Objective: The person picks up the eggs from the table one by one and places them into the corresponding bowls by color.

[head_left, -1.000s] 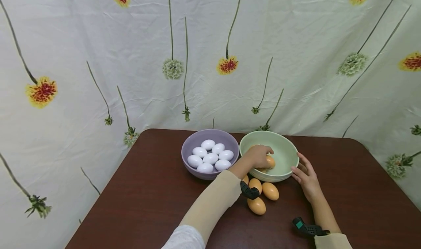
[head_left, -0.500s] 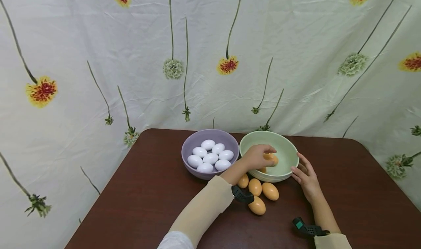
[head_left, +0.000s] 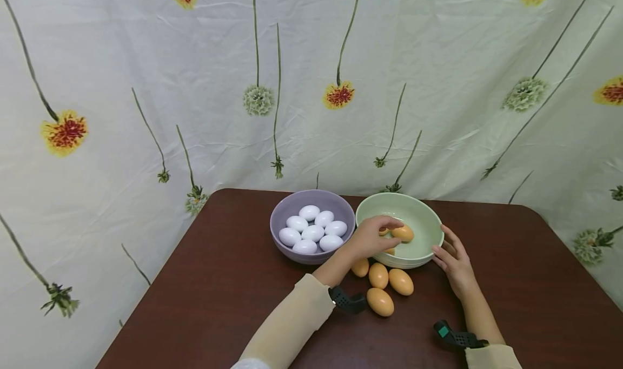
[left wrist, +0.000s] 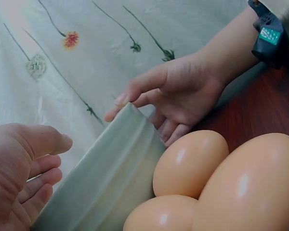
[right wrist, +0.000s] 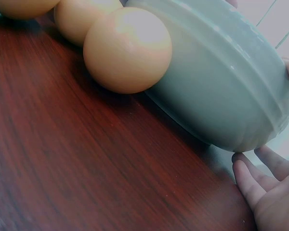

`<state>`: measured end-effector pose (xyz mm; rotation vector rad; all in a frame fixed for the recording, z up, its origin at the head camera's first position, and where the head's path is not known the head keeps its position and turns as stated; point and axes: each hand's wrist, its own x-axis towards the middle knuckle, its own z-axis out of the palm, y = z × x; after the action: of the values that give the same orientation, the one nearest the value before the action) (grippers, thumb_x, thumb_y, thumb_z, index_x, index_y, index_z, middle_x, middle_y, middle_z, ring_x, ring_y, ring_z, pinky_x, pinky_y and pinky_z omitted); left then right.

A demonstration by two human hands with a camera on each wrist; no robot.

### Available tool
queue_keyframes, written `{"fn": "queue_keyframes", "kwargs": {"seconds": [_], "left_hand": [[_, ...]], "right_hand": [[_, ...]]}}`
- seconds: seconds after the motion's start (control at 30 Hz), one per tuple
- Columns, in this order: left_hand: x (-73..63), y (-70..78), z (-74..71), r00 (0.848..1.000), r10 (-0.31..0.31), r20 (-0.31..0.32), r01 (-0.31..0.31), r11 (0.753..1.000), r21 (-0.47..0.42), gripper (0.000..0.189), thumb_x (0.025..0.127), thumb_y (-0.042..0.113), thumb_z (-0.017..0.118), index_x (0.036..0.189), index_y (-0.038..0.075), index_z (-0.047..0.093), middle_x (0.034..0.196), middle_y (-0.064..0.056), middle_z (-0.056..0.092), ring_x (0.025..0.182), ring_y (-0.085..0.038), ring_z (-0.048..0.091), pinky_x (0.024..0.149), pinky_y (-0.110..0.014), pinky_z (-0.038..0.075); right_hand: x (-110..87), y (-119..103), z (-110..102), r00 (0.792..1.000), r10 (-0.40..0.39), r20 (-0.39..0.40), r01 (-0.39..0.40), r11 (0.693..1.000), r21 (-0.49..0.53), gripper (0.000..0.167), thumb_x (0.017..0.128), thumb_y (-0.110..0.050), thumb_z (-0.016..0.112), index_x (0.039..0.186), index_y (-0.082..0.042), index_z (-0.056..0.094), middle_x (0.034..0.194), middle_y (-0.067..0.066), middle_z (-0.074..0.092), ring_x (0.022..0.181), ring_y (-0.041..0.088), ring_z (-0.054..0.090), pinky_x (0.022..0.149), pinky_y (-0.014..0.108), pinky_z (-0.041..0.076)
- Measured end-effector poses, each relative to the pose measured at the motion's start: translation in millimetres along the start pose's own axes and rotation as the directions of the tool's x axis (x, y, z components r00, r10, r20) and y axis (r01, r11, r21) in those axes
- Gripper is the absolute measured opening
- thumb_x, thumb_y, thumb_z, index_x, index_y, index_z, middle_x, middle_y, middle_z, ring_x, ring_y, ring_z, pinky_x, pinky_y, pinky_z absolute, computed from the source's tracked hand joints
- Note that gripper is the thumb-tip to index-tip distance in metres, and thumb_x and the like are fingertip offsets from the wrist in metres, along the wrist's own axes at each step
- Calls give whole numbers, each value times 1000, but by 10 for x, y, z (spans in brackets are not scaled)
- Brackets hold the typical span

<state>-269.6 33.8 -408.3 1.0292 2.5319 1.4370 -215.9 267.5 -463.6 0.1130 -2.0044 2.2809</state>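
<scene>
A pale green bowl [head_left: 424, 220] stands toward the back of the table, holding several brown eggs [head_left: 404, 233] partly hidden by my left hand [head_left: 371, 237]. That hand hovers over the bowl's near left rim, its fingers loosely bent and apart from the nearest egg. At the bowl's right side, my right hand [head_left: 456, 262] grips the rim; in the left wrist view its thumb and fingers lie about the bowl's edge. In front of the bowl, several brown eggs [head_left: 380, 302] lie loose on the table; the left wrist view shows some eggs [left wrist: 190, 161] close to its outer wall.
A purple bowl [head_left: 278, 217] with several white eggs [head_left: 312, 234] stands directly left of the green one. Both rest on a dark brown table [head_left: 219, 282]. Behind it hangs a white cloth [head_left: 204, 50] printed with flowers.
My left hand has let go of a brown egg inside the green bowl and drawn back slightly toward the left and front. The right hand stays at the bowl's rim.
</scene>
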Motion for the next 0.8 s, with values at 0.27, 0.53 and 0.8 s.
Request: {"fn": "queue_keyframes", "kwargs": {"seconds": [0.27,0.53,0.8], "left_hand": [[-169,-34,-42,999,24,-36,-23,999,23,33,91,14,70,123,7,66,120,0,66,113,-14,60,96,-23,44],[-370,-36,-97,996,38,-82,-40,999,-26,30,92,9,67,121,3,66,120,-6,66,114,-22,59,95,-26,45],[-559,-35,-90,988,86,-131,-101,989,-111,28,89,6,69,117,3,68,115,-8,68,105,-19,62,91,-30,49]], "right_hand": [[7,5,-5,1000,-2,2,2,1000,8,59,100,-6,52,153,-17,29,139,15,29,107,2,55,84,16,48],[9,14,-2,1000,1,0,-1,1000,8,60,99,-6,53,153,-17,29,139,14,29,107,1,55,83,16,48],[0,3,8,1000,-9,3,8,1000,18,59,99,-6,53,153,-15,30,139,15,29,107,2,55,83,17,48]]}}
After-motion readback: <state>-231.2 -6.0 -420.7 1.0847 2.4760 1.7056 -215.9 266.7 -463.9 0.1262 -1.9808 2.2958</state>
